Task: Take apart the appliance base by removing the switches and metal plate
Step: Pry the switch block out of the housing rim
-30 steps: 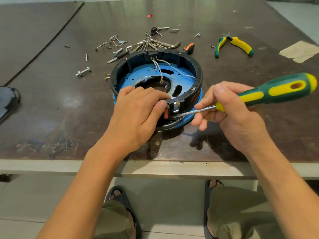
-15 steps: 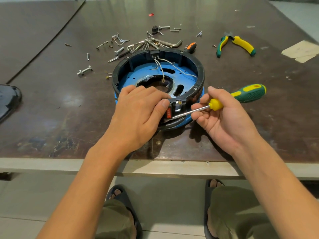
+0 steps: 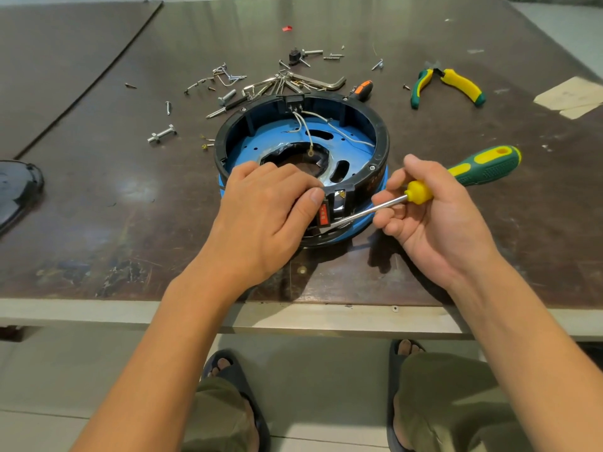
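Resting near the front edge of the dark table point(image 3: 98, 197), in the head view, the appliance base point(image 3: 381, 138) is lying open side up: a black ring wall around a blue metal plate point(image 3: 355, 151) with a large hole in its middle. White wires point(image 3: 336, 128) are running from a second switch point(image 3: 293, 104), set in the far wall, down across the plate.

The left hand point(image 3: 264, 220) is lying over the near rim, fingers curled inside the ring and thumb pressing on the upper end of the red switch point(image 3: 323, 214) – a pinching grip on the switch, which is standing partly out of its opening in the near wall. The right hand point(image 3: 440, 220) is closed around the green and yellow screwdriver point(image 3: 483, 166), fingers wrapping the shaft just below the handle; the tip is lying against the lower end of the red switch.

Beyond the base, loose screws and hex keys point(image 3: 287, 81) are lying scattered, with a bolt point(image 3: 161, 133) to the left, an orange and black tool handle point(image 3: 362, 89) touching the far rim, and yellow-green pliers point(image 3: 456, 81) well to the right. A dark rounded object point(image 3: 16, 187) is showing at the left edge – cut off, identity unclear.
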